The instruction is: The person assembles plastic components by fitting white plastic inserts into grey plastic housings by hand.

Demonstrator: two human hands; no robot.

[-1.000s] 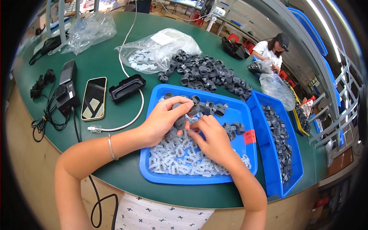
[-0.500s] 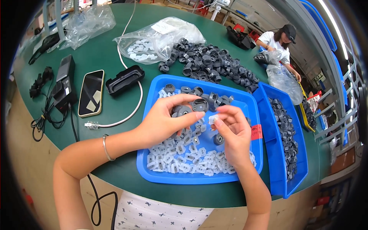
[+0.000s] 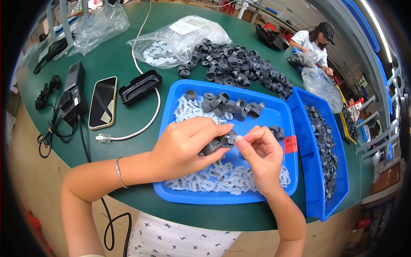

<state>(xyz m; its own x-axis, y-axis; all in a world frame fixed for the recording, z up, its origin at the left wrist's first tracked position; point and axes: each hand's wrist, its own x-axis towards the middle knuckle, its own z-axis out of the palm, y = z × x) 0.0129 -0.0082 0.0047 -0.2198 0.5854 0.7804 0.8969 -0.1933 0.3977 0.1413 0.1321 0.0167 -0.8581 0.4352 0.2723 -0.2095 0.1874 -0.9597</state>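
Over the blue tray (image 3: pixel 175 198), my left hand (image 3: pixel 186 143) is closed around dark grey round plastic caps (image 3: pixel 212 147); how many is hidden by the fingers. One cap's hollow end faces my right hand (image 3: pixel 263 156). Thumb and forefinger of that hand pinch a small translucent white plastic piece (image 3: pixel 233 138) against the cap's opening. Beneath both hands lie many similar white pieces (image 3: pixel 218 182) in the tray's near half. Loose dark grey caps (image 3: pixel 222 105) sit along its far side, and more lie near the red label by my right hand.
Behind the tray spreads a pile of dark caps (image 3: pixel 239 64) beside a transparent bag (image 3: pixel 184 36) of white pieces. A long blue bin (image 3: pixel 311 171) of dark parts stands right. A phone (image 3: pixel 102 103), black case (image 3: pixel 140 87) and cable (image 3: pixel 145 124) lie left. A co-worker (image 3: pixel 314 40) sits far right.
My right hand has brought the white piece up against the cap in my left hand. The left hand has turned and lowered slightly. The co-worker's hand has shifted.
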